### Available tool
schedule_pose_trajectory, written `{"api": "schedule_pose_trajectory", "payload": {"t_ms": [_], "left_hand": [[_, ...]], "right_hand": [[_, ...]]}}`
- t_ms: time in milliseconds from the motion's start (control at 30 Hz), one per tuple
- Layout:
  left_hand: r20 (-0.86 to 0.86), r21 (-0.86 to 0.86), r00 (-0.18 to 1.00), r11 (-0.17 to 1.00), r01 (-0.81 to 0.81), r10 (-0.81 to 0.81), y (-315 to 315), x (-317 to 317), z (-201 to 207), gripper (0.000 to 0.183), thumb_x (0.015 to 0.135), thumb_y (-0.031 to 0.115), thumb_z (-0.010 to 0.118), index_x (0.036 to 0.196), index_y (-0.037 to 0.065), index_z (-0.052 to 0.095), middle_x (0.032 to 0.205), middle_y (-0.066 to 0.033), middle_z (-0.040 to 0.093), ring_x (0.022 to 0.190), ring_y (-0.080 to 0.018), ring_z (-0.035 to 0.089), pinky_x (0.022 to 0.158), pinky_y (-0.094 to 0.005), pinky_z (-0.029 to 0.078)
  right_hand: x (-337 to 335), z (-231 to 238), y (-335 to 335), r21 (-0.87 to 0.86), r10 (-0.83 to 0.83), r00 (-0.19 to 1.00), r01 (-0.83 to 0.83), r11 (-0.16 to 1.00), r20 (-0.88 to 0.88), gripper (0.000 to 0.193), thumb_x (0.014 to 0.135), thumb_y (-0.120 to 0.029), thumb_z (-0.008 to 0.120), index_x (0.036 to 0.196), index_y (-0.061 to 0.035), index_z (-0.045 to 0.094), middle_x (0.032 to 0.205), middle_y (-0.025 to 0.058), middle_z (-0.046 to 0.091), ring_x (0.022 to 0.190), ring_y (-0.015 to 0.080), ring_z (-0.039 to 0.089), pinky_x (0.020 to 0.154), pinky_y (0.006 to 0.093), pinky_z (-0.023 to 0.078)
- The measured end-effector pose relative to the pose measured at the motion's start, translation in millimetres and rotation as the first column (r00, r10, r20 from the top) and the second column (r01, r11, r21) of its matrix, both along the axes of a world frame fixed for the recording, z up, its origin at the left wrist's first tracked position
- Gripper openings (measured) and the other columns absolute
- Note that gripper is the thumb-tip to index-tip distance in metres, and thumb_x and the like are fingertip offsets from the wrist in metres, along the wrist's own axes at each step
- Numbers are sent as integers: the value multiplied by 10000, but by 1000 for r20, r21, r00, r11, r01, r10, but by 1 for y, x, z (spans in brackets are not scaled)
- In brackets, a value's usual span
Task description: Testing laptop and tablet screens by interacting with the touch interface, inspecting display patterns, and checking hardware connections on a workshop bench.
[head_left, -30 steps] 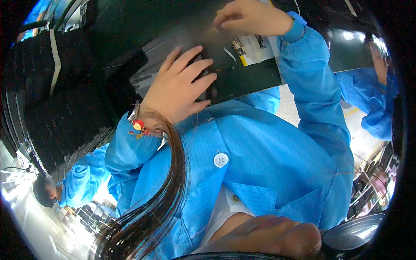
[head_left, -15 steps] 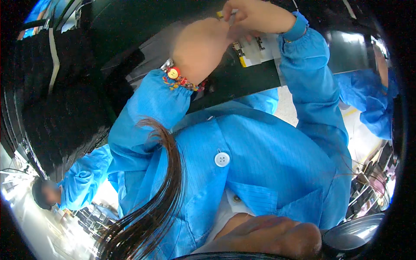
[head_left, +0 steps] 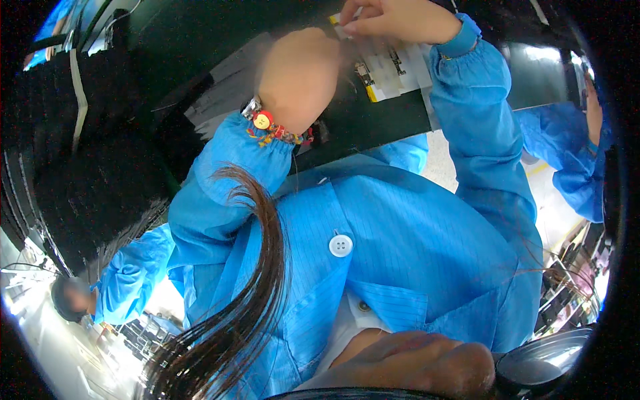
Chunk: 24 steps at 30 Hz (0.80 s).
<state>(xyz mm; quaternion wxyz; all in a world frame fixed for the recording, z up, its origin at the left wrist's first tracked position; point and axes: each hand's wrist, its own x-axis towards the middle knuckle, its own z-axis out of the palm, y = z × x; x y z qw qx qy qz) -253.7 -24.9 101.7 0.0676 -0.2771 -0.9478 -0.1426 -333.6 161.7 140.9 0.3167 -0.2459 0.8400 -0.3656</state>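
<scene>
My left hand (head_left: 299,80), with a colourful beaded bracelet (head_left: 272,125) at its wrist, is over the dark green work surface (head_left: 363,133). Its back faces me and its edges are blurred; the fingers are hidden. To its right, my right hand (head_left: 400,20) has its fingers bent and drawn toward the thumb at the top of the view. Anything small between those fingertips is too unclear to name. Below the right hand lies a pale sheet (head_left: 408,79) with yellow edges and small dark pieces on it. A gap now separates the hands.
Left of my left hand lies a greyish, film-like sheet (head_left: 223,87). Black ribbed material (head_left: 87,153) covers the left side, with a pale strip across it. A person in a blue sleeve (head_left: 567,160) is at the right; another person (head_left: 133,277) is at the lower left.
My hands, close together before, have drawn apart. The left hand shifted a little left, and the right hand's fingers moved up and left, uncovering more of the pale sheet.
</scene>
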Motion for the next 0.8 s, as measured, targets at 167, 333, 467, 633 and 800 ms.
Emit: {"api": "schedule_pose_trajectory", "payload": {"t_ms": [167,333,467,633,800], "left_hand": [[-4,13,1000,1000,10,-10,-1,-1,-6,159,757,143,603,856,28,649,811,-123,600,813,-291,581,735,-374,474],[-10,-24,1000,1000,6,-6,0,-2,-5,164,757,155,603,855,31,650,820,-120,600,816,-292,580,733,-380,474],[-20,-4,1000,1000,1,-1,0,-2,-6,167,760,160,602,860,34,650,832,-117,601,822,-293,578,731,-384,474],[-19,41,1000,999,-6,7,-2,-4,-7,164,759,155,604,867,41,650,833,-115,601,824,-294,580,726,-383,476],[22,36,1000,999,6,-7,4,-3,-1,159,746,151,614,856,43,651,812,-115,598,795,-296,582,701,-390,478]], "right_hand": [[0,-1,0,-12,-7,999,8,1000,33,309,838,-266,607,1004,-5,612,837,80,648,743,134,592,654,257,462],[1,2,-1,5,-13,1000,13,1000,12,308,840,-270,605,1001,-7,615,834,78,647,738,130,588,651,253,461],[2,2,-2,9,-29,999,28,1000,21,316,840,-277,602,1001,-5,615,826,77,644,732,128,585,649,251,460],[1,4,-4,16,-16,999,15,1000,31,316,841,-279,600,991,-1,613,823,75,641,725,129,583,640,253,459],[3,-25,19,-400,143,880,-343,850,-453,272,769,-224,646,945,-19,620,730,60,603,655,128,551,597,262,444]]}}
